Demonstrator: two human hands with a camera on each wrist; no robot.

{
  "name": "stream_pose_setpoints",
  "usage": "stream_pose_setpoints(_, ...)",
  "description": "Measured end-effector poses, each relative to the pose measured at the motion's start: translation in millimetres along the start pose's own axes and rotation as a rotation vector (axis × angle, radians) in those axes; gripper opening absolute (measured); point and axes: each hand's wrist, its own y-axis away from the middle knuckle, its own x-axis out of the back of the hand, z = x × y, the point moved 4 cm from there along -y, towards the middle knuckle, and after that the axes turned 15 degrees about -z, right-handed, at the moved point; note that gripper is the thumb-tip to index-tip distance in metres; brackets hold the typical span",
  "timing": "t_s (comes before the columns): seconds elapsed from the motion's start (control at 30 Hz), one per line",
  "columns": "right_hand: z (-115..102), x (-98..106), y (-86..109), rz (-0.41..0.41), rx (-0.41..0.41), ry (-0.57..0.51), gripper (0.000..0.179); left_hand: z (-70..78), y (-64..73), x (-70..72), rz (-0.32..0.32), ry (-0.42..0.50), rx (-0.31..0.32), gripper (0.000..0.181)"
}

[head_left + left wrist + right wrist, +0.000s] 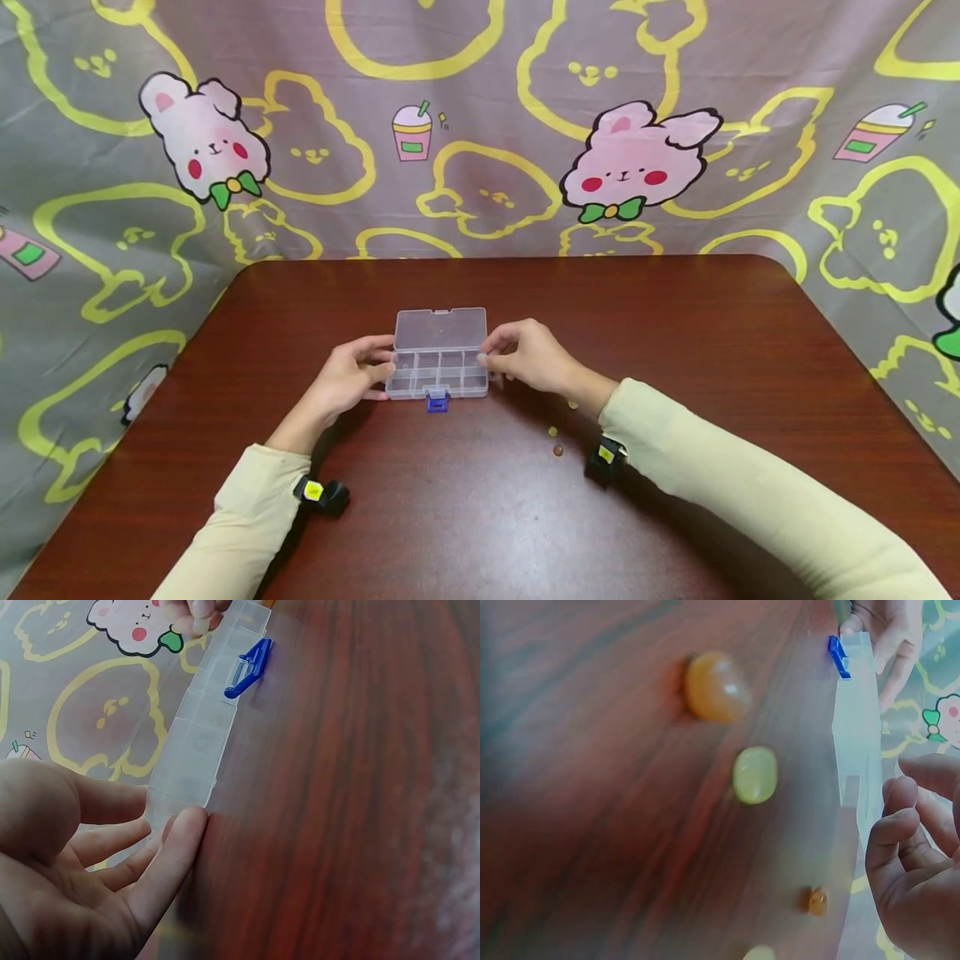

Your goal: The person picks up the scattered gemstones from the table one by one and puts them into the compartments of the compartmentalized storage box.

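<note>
A clear plastic compartment box (pixel 437 383) stands on the table with its lid (pixel 441 329) raised at the back and a blue latch (pixel 438 402) at the front. My left hand (pixel 348 375) grips the box's left end, with the thumb (pixel 180 847) at the front edge and fingers behind. At the right end, my right hand (pixel 528 354) is over the compartments with thumb and forefinger pinched. A small pale bead (pixel 201 609) shows at its fingertips, mostly covered. In the right wrist view, the curled fingers (pixel 900 832) hide what they hold.
Loose beads lie on the brown table (pixel 480 500) right of the box: an orange bead (pixel 718 686), a yellow-green bead (pixel 755 775), a smaller orange bead (pixel 817 901) and a pale yellow one (pixel 760 952). A patterned cloth (pixel 480 125) hangs behind the table.
</note>
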Motion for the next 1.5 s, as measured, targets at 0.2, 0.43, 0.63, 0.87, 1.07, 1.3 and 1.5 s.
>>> stream_pose_setpoints(0.2,-4.2,-4.0,-13.6,0.0,-0.001,0.025,0.005,1.9,-1.4,-1.4,-0.005,0.02,-0.017,0.048)
stream_pose_setpoints(0.43,-7.2,-7.0,-24.5,0.017,-0.003,0.125,0.006,3.6,-1.3,-3.2,-0.007,0.022,-0.027,0.048)
stream_pose_setpoints(0.63,-10.9,-10.7,-30.2,0.015,-0.016,0.172,0.007,1.8,-1.6,-3.8,-0.006,0.02,-0.007,0.048)
stream_pose_setpoints(0.87,-13.0,-15.5,-35.2,0.013,0.008,0.211,0.005,4.0,0.2,-3.8,-0.001,0.012,-0.002,0.048)
stream_pose_setpoints(1.07,-15.3,-17.6,-36.5,0.014,0.015,0.223,0.004,2.7,0.7,-2.7,0.005,0.0,0.01,0.048)
stream_pose_setpoints(1.3,-15.2,-19.5,-39.1,0.01,0.006,0.218,0.004,1.2,0.7,-2.3,0.01,0.002,0.009,0.047)
stream_pose_setpoints(1.5,-15.0,-20.4,-40.1,0.015,0.001,0.224,0.004,2.7,1.7,-1.9,0.008,-0.002,-0.001,0.048)
